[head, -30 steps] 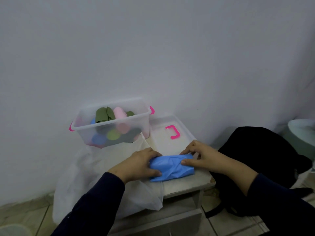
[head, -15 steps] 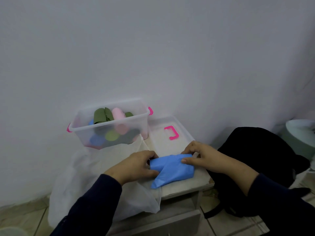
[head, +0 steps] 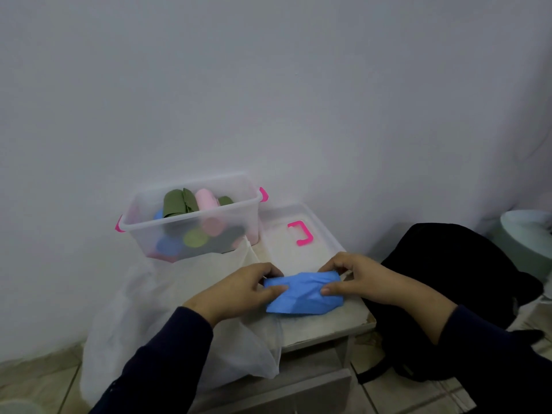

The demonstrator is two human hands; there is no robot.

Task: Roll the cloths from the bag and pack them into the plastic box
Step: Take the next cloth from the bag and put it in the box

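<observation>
A blue cloth point(head: 301, 295), partly rolled along its far edge, lies on the small white table point(head: 331, 327). My left hand point(head: 239, 289) pinches its left end and my right hand point(head: 363, 277) pinches its right end. Behind them stands the clear plastic box point(head: 191, 231) with pink clips, holding several rolled cloths in green, pink and blue. A white translucent bag point(head: 167, 318) hangs over the table's left side, under my left forearm.
The box's clear lid point(head: 286, 240) with a pink handle lies flat to the right of the box. A black backpack point(head: 454, 273) sits on the floor at the right, beside a pale round object point(head: 528, 237). A white wall is close behind.
The cloth's near flap has shifted and the roll along the far edge has grown tighter. Both hands have stayed at its ends, fingers working the fabric.
</observation>
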